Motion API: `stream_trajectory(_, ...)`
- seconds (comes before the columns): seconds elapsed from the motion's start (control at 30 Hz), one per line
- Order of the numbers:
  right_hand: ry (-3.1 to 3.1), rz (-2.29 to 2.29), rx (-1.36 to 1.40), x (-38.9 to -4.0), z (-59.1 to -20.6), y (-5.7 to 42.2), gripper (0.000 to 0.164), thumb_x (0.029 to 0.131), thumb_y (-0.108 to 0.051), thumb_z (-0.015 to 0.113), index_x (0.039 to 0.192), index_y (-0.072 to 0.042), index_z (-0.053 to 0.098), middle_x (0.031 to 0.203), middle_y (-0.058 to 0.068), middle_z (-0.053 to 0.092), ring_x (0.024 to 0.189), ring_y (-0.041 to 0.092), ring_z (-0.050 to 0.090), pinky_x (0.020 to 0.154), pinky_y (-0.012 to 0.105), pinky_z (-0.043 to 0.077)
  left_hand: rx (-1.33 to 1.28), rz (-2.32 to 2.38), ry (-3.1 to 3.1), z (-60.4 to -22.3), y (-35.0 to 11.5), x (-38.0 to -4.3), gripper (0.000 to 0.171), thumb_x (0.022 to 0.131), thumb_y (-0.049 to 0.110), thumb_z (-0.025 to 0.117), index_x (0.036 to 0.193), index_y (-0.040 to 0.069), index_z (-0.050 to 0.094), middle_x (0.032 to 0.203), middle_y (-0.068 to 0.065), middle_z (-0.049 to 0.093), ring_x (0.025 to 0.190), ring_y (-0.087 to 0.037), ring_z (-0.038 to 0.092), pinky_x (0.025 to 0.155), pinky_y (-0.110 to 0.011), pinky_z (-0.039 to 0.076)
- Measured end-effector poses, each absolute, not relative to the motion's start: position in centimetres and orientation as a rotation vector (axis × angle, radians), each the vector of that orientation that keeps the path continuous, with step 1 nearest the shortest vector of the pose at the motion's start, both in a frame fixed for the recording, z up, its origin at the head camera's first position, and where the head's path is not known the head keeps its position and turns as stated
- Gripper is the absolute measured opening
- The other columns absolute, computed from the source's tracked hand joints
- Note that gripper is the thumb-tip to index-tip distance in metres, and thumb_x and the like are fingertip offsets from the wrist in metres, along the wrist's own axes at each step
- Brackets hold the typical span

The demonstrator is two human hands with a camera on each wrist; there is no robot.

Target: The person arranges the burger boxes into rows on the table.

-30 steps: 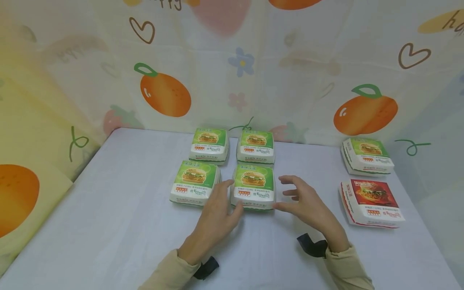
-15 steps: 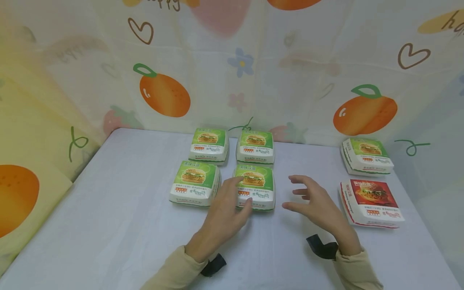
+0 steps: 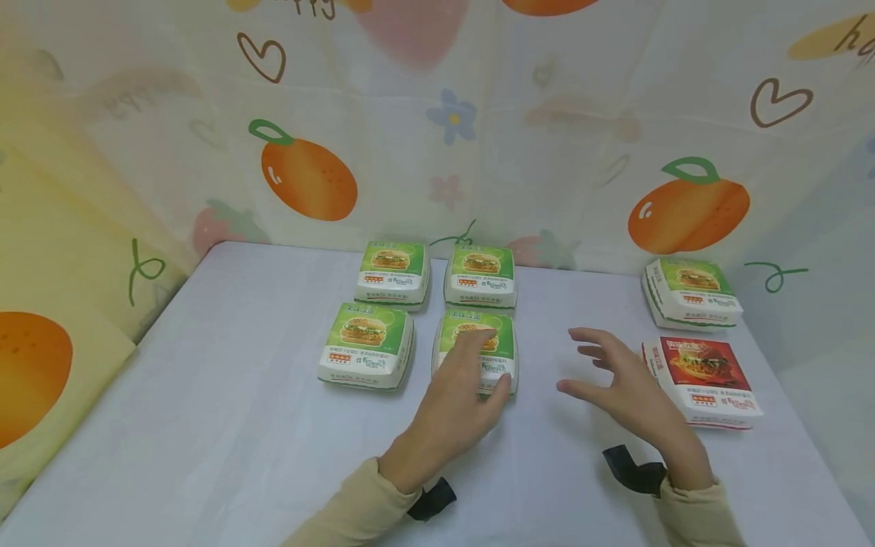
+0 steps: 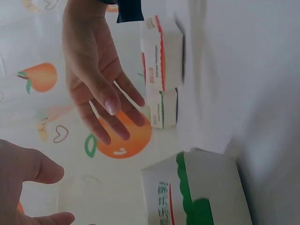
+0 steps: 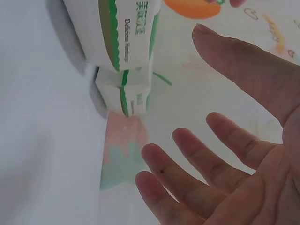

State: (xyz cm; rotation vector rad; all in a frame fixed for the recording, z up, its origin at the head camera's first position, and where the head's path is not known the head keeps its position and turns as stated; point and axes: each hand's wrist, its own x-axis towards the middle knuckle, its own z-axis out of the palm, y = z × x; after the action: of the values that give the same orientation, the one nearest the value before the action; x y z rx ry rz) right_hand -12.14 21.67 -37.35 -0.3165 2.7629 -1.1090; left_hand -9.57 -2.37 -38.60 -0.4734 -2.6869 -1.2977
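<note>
Several white-and-green hamburger boxes stand on the table in a block of two rows. My left hand point(image 3: 454, 403) is in the air, partly hiding the front right box point(image 3: 504, 342) of that block in the head view; its fingers hold nothing. Left of it is the front left box point(image 3: 365, 346), and behind are the back left box point(image 3: 392, 273) and back right box point(image 3: 481, 277). To the right, my right hand point(image 3: 632, 387) hovers with spread, slightly bent fingers and nothing in it. It is nearest the red-and-white hamburger box point(image 3: 711, 380) and partly overlaps its left edge in view.
One more green hamburger box point(image 3: 693, 292) sits behind the red one, near the table's right edge. The white table point(image 3: 205, 418) meets a fruit-print cloth point(image 3: 410, 152) at the back. A dark band point(image 3: 636, 471) is at the right wrist.
Both hands have moved to the right. The left hand has gone from the left side of the front right box to in front of it, while the boxes have stayed put.
</note>
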Motion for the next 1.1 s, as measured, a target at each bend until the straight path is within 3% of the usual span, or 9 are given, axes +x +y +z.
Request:
stream_trajectory(0.37, 2.832, -1.039, -0.250, -11.8, -37.0, 24.6, 0.081, 0.084, -0.036, 0.079, 0.148, -0.006, 0.039, 0.147, 0.024, 0.045, 0.132, 0.046, 0.046, 0.102, 0.065, 0.043, -0.585, -1.253, -2.701, -38.3, 0.2, -9.5, 0.052, 0.094, 0.022, 0.063, 0.141, 0.007, 0.046, 0.141, -0.005, 0.053, 0.131, -0.017, 0.052, 0.109, -0.035, 0.047)
stream_trajectory(0.67, 2.856, -0.954, -0.121, -11.4, -37.1, 27.7, 0.087, 0.085, -0.046, 0.075, 0.152, -0.006, 0.034, 0.148, 0.029, 0.041, 0.130, 0.050, 0.041, 0.098, 0.070, 0.042, -0.694, -1.228, -2.676, -38.5, 1.9, -9.7, 0.047, 0.096, 0.022, 0.060, 0.140, 0.009, 0.048, 0.141, -0.003, 0.052, 0.132, -0.014, 0.051, 0.110, -0.030, 0.045)
stream_trajectory(1.1, 2.885, -0.808, 0.069, -11.0, -37.2, 32.4, 0.088, 0.091, -0.042, 0.069, 0.156, -0.005, 0.024, 0.151, 0.039, 0.025, 0.127, 0.057, 0.026, 0.087, 0.080, 0.036, -0.777, -1.259, -2.776, -39.3, 5.1, -10.5, 0.049, 0.097, 0.029, 0.058, 0.142, 0.015, 0.046, 0.143, 0.001, 0.051, 0.130, -0.012, 0.053, 0.106, -0.026, 0.046)
